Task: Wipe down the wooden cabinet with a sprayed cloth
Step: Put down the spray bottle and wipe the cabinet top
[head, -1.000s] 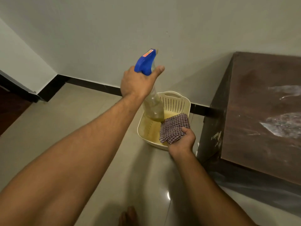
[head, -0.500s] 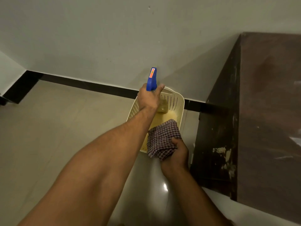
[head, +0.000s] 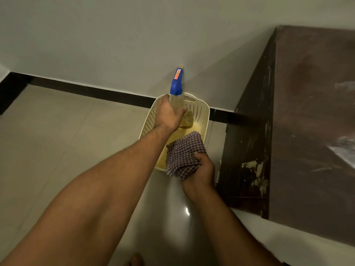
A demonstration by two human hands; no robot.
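Note:
My left hand grips a clear spray bottle with a blue trigger head, standing upright inside a cream plastic basket on the floor. My right hand holds a bunched checked cloth over the basket's near rim. The dark wooden cabinet stands to the right, its top streaked with pale marks and its side chipped.
Glossy tiled floor spreads to the left and toward me. A pale wall with a black skirting strip runs behind the basket. A bare foot shows at the bottom edge.
My left hand has lowered the spray bottle from mid-air down into the basket. The right hand with the cloth has stayed near the basket's front rim.

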